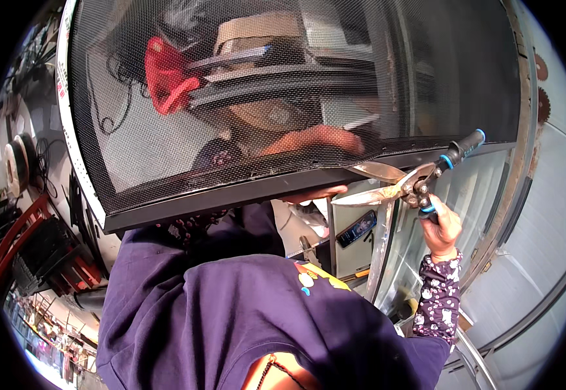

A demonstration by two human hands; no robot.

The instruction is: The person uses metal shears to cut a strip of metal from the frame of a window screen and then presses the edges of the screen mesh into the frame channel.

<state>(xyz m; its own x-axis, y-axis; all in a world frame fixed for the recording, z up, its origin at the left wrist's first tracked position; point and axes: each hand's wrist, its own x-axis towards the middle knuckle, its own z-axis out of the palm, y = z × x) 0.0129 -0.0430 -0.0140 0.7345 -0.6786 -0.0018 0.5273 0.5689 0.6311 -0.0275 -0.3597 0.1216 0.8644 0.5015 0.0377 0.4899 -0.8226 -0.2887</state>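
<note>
A black mesh window screen (231,197) spans the upper part of the head view, its dark frame bar tilted across in front of me. Through the mesh and below the bar, part of my left hand (315,140) shows, gripping the frame from behind; its fingertips are partly hidden. My right hand (444,225) is closed around the lower handle of large metal shears (410,186) with black and blue grips. Their blades stand apart at the bar, the upper one along the mesh edge and the lower one below. The upper handle rests free of my fingers.
Behind the mesh are a red item (164,77) and stacked dark profiles (283,84). Under the frame lies a phone (357,229) with a lit screen. A red chair (23,234) stands at the left. Round saw blades (542,104) hang on the right wall.
</note>
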